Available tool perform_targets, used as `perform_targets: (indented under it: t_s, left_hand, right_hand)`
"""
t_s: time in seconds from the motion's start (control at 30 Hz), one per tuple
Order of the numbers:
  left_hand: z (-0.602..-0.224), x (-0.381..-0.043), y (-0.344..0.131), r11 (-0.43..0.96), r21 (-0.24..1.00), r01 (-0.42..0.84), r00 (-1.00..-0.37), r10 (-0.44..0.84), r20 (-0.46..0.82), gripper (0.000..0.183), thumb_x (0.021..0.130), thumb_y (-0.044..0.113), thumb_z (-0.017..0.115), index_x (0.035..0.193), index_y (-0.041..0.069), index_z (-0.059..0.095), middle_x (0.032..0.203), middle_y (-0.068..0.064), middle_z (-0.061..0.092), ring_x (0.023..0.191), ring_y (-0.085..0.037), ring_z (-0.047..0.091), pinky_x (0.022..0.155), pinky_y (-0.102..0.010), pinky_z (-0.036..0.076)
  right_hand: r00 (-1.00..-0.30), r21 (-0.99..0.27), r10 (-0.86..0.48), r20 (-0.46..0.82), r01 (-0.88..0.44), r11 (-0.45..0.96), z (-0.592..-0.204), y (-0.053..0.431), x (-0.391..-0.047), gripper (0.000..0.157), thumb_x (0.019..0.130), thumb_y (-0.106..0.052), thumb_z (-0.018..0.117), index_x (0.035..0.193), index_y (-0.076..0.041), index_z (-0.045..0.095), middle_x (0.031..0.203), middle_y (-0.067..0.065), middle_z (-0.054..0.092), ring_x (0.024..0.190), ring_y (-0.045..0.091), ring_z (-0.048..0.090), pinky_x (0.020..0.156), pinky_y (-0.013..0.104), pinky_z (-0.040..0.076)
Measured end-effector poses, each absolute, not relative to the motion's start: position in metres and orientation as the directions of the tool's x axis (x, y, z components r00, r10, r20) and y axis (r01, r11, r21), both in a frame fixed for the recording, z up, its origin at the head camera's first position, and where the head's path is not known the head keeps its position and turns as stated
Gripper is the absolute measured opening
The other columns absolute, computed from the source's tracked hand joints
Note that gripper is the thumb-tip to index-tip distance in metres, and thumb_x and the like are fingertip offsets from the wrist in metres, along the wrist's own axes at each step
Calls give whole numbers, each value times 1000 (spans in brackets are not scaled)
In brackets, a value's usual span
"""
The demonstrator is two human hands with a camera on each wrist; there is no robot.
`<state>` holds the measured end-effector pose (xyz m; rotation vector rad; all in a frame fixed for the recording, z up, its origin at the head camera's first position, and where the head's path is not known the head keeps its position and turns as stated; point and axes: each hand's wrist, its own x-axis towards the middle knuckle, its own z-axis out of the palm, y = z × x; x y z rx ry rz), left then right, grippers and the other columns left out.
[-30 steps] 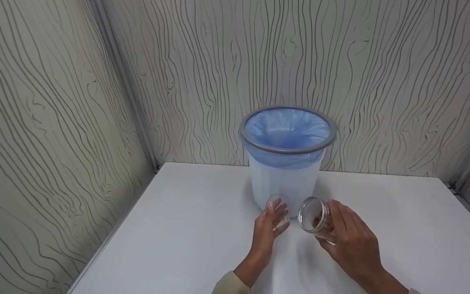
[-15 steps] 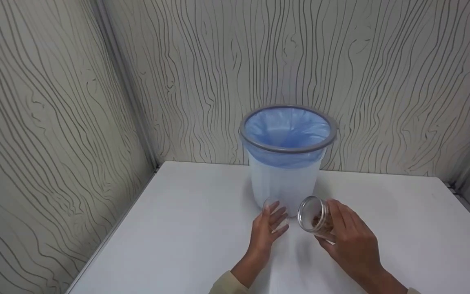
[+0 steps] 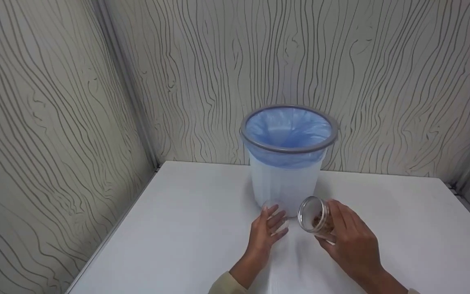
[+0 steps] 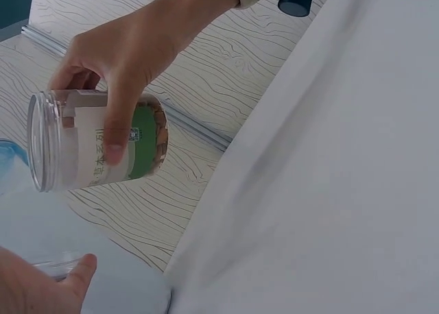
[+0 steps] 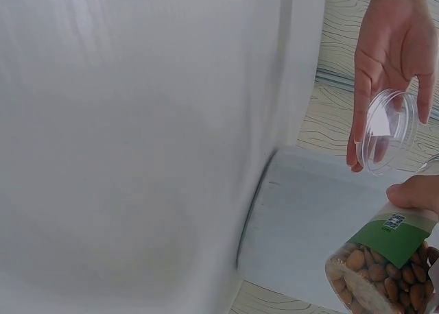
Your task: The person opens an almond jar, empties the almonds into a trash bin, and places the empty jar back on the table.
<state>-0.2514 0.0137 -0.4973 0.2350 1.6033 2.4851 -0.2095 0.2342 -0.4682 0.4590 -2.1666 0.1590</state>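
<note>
My right hand grips a clear jar with its thumb and fingers around the side. The jar lies tilted, its uncovered mouth facing left. Almonds show through the bottom end, and a white and green label wraps the wall. Left of the jar, my left hand holds a clear plastic lid between its thumb and fairly straight fingers. Lid and jar mouth are apart. In the head view the transparent lid is hard to make out.
A white bin with a blue liner and grey rim stands just beyond my hands on the white table. Walls with a wood-grain pattern close off the back and sides.
My left hand has shifted slightly left and down with the lid, a little farther from the jar, and its fingers have spread. The right hand and jar stay nearly still.
</note>
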Motion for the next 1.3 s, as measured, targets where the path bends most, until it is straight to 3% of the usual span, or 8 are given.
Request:
perform_targets:
  t_s: [0.5, 1.3]
  left_hand:
    - [-502, -251, 10, -429, 889, -158, -961, 272, -39, 75, 108, 55, 33, 151, -7, 39, 144, -25, 54, 134, -37, 53, 105, -45, 49]
    - [-512, -255, 4, -394, 879, -269, -945, 283, -163, 69, 110, 49, 30, 148, -8, 43, 139, -24, 59, 130, -37, 57, 101, -41, 52]
  right_hand:
    - [-485, 61, -262, 834, -391, 918, -469, 233, -209, 110, 43, -27, 103, 137, 5, 56, 126, 20, 65, 107, 39, 66, 85, 53, 57]
    - [-514, 58, -264, 816, -382, 922, -474, 234, -208, 108, 45, -28, 102, 136, 6, 57, 126, 22, 65, 108, 39, 67, 87, 52, 57]
